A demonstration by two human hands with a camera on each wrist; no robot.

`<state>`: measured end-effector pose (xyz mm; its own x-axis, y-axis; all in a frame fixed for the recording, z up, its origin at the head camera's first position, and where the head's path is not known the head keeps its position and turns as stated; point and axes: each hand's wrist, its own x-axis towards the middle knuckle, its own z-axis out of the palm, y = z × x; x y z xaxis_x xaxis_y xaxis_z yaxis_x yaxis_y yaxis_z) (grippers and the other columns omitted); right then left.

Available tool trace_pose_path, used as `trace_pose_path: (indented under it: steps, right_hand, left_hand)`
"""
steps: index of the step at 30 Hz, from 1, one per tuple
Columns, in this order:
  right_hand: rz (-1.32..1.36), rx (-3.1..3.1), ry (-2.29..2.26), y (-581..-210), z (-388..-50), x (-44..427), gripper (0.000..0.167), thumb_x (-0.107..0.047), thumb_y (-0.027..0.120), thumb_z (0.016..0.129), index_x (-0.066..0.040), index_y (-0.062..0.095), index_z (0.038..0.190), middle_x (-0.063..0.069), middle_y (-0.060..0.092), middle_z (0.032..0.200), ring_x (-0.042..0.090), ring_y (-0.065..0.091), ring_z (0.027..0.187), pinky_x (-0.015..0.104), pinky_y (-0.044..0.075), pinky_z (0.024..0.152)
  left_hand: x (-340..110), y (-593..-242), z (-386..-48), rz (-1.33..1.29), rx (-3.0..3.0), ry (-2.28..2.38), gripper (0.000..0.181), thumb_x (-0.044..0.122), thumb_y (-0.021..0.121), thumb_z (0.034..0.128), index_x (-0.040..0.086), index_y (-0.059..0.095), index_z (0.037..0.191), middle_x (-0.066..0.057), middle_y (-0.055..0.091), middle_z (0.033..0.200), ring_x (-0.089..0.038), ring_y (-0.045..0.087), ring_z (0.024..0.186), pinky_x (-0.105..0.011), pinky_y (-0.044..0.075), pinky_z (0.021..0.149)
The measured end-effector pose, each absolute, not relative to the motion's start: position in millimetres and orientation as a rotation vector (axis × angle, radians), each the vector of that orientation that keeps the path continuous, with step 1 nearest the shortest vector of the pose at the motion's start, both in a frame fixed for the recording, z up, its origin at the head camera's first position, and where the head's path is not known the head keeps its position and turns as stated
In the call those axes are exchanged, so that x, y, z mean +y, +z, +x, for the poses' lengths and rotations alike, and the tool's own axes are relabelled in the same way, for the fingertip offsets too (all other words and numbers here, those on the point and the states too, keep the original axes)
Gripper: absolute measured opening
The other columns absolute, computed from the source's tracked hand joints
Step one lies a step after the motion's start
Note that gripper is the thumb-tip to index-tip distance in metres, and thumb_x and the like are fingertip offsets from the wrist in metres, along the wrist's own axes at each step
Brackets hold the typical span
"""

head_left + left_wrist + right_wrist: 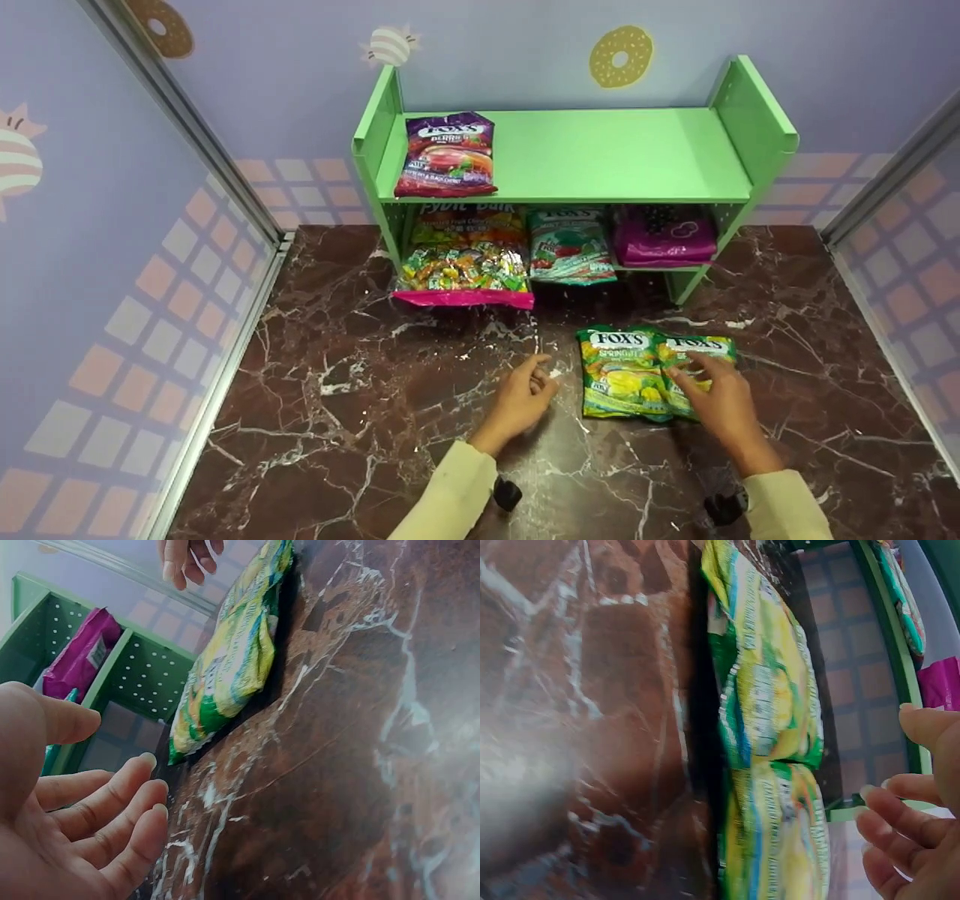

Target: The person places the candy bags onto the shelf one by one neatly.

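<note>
Two green bags (634, 375) lie by left hand (521, 394) and right hand (726, 405), fingers loosely parted, empty; apparently arranging; further moving calls for pinching.

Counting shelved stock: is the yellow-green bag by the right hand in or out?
Out: the bag lies on the marbled surface, in front of the shelf.

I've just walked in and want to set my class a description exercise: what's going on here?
A person is working with two Fox's candy bags, yellow and green, lying side by side on a marbled surface. The right hand hovers over the right-hand bag; the left hand is beside the pair. Neither holds anything. On the green shelf, a Fox's Berries bag lies on top, with more packs below.
</note>
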<state>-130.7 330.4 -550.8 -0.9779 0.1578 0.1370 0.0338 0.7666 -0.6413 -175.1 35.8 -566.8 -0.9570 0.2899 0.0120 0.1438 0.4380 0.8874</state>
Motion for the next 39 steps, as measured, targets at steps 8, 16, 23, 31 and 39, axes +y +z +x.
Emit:
trace_pose_path:
  steps: [8, 16, 23, 31, 39]
  right_hand:
    - [-0.179, -2.922, 1.146, -561, -128, 326, 0.051, -0.035, 0.061, 0.095, 0.002, 0.056, 0.129, 0.020, 0.062, 0.107, 0.031, 0.064, 0.092, 0.047, 0.052, 0.077]
    - [-0.220, -2.988, 1.148, -566, -126, 322, 0.068, -0.041, 0.061, 0.094, 0.008, 0.045, 0.139, 0.028, 0.062, 0.120, 0.040, 0.063, 0.105, 0.055, 0.050, 0.088]
    - [-0.239, -3.014, 1.178, -567, -126, 317, 0.071, -0.040, 0.064, 0.092, 0.005, 0.043, 0.142, 0.026, 0.065, 0.116, 0.036, 0.065, 0.101, 0.051, 0.052, 0.084]
    - [-0.160, -3.051, 1.083, -573, -127, 312, 0.087, -0.040, 0.076, 0.082, 0.009, 0.038, 0.143, 0.034, 0.053, 0.126, 0.047, 0.053, 0.115, 0.057, 0.045, 0.093]
    - [-0.205, -3.145, 1.067, -578, -129, 304, 0.107, -0.051, 0.078, 0.075, 0.012, 0.029, 0.146, 0.040, 0.022, 0.149, 0.056, 0.023, 0.138, 0.065, 0.029, 0.107]
  left_hand:
    - [47, -575, -171, 0.375, 2.562, 1.461, 0.040, 0.018, 0.064, 0.0871, 0.009, 0.059, 0.126, 0.001, 0.067, 0.089, -0.002, 0.057, 0.071, -0.020, 0.049, 0.066]
    - [59, -585, -167, 0.368, 2.539, 1.450, 0.039, 0.018, 0.064, 0.0878, 0.006, 0.060, 0.125, 0.003, 0.066, 0.083, 0.001, 0.052, 0.064, -0.018, 0.046, 0.064]
    - [67, -592, -162, 0.351, 2.499, 1.428, 0.038, 0.027, 0.064, 0.0901, 0.009, 0.062, 0.124, 0.006, 0.068, 0.085, 0.000, 0.055, 0.068, -0.020, 0.048, 0.068]
    - [73, -595, -159, 0.346, 2.516, 1.421, 0.039, 0.028, 0.064, 0.0905, 0.008, 0.062, 0.124, 0.002, 0.071, 0.088, -0.006, 0.062, 0.073, -0.023, 0.051, 0.071]
    - [75, -593, -160, 0.353, 2.536, 1.358, 0.044, 0.029, 0.067, 0.0882, 0.007, 0.062, 0.126, 0.004, 0.071, 0.085, -0.003, 0.062, 0.070, -0.023, 0.050, 0.070]
